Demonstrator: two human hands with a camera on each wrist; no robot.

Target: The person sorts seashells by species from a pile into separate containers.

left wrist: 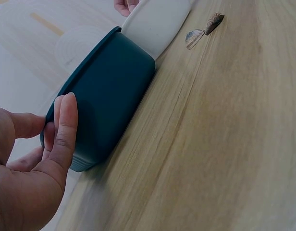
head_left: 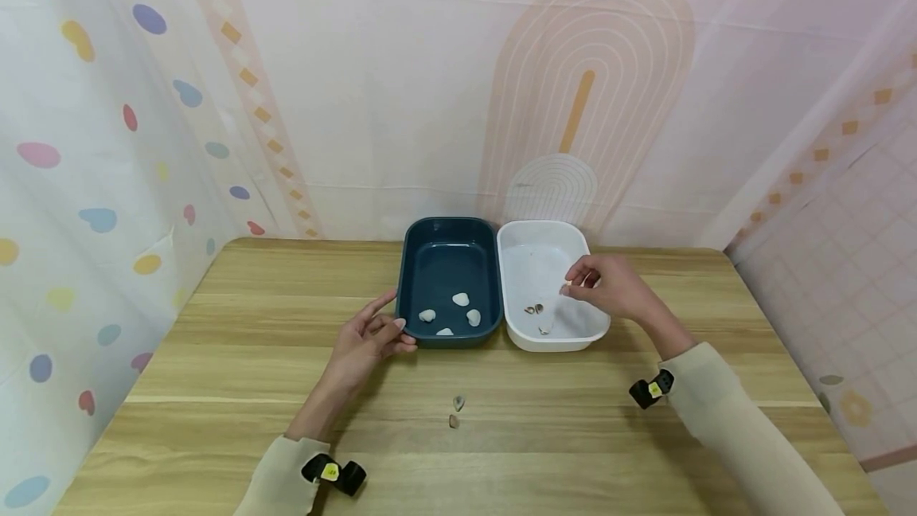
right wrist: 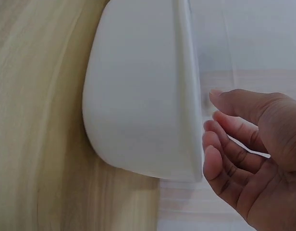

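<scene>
My left hand (head_left: 361,345) grips the near left corner of a dark teal tray (head_left: 450,231), with its thumb at the rim and fingers against the outer wall. Several white shells (head_left: 461,299) lie inside that tray. Beside it stands a white tray (head_left: 544,231), holding small brown shells (head_left: 539,308) and a pale shell (head_left: 544,330). Over its right side, my right hand (head_left: 609,287) pinches what looks like a small shell (head_left: 564,289) between thumb and fingers. The fingers largely hide it. In the right wrist view, the white tray's outer wall (right wrist: 138,96) hides its inside.
Two small shells, a greyish one (head_left: 458,403) and a brown one (head_left: 454,421), lie on the wooden table (head_left: 544,436) in front of the trays. A patterned curtain (head_left: 401,102) hangs behind the table. Each wrist wears a black strap with a small camera (head_left: 648,390).
</scene>
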